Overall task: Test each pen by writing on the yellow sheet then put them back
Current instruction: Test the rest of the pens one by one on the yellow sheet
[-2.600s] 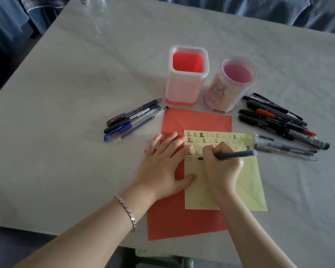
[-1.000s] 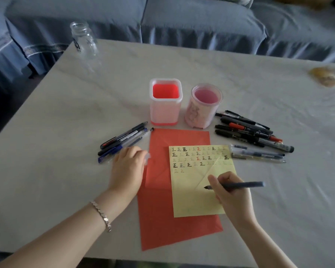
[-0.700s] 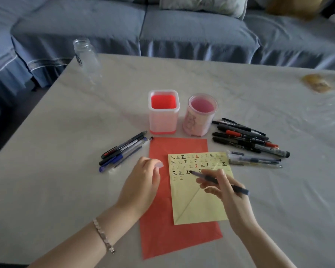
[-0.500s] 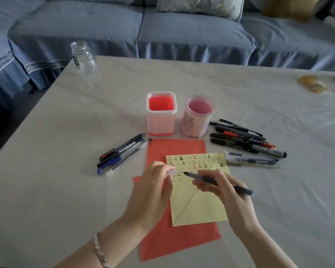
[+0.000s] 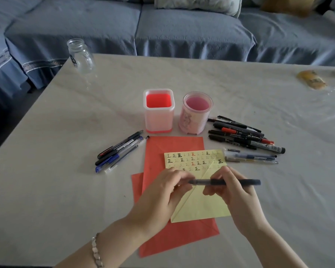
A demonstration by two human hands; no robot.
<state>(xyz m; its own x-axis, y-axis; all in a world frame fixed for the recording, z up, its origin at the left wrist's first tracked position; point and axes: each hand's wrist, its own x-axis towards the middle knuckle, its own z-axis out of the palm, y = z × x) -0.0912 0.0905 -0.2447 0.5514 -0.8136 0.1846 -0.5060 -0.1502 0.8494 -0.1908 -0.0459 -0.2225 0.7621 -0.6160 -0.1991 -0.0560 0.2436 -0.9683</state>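
Note:
My right hand [image 5: 234,192] grips a dark blue pen [image 5: 240,182] by the barrel and holds it level above the yellow sheet [image 5: 201,206]. My left hand [image 5: 162,192] pinches the pen's tip end, where a clear cap sits over the point. The sheet carries rows of small written marks along its top and lies on red paper [image 5: 174,146]. A group of pens [image 5: 118,151] lies left of the paper. More pens and markers [image 5: 242,136] lie to the right, with clear-bodied pens [image 5: 249,157] below them.
A square pink holder [image 5: 159,117] and a round pink holder [image 5: 193,120] stand behind the paper. A glass jar [image 5: 79,55] stands at the far left corner of the table, and a yellow object [image 5: 310,79] lies far right. A blue sofa [image 5: 182,31] runs behind the table.
My right hand stopped writing and lifted the pen off the sheet. My left hand left the sheet, took a clear cap from beside the left pens and brought it to the pen's tip.

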